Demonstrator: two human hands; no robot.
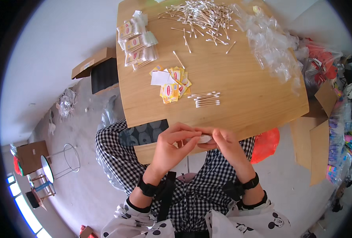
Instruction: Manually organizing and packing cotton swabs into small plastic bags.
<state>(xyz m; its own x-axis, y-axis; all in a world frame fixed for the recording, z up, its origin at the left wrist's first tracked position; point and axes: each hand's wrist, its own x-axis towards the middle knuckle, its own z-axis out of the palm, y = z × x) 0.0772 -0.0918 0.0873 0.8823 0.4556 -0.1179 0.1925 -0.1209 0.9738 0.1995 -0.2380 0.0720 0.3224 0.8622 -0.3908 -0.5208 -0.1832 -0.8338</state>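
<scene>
My left hand and my right hand meet just off the table's near edge. Their fingers are closed round a small whitish thing, largely hidden, so its kind cannot be made out. Just beyond them a short row of cotton swabs lies on the wood. To the left of this row is a loose stack of yellow and white cards, one of them showing its blank white side. A single cotton swab rests farther back.
A large heap of cotton swabs covers the far table. Filled clear packets are piled at far left, clear plastic bags at right. A dark patterned phone-like slab lies at the near left edge. Cardboard boxes stand right.
</scene>
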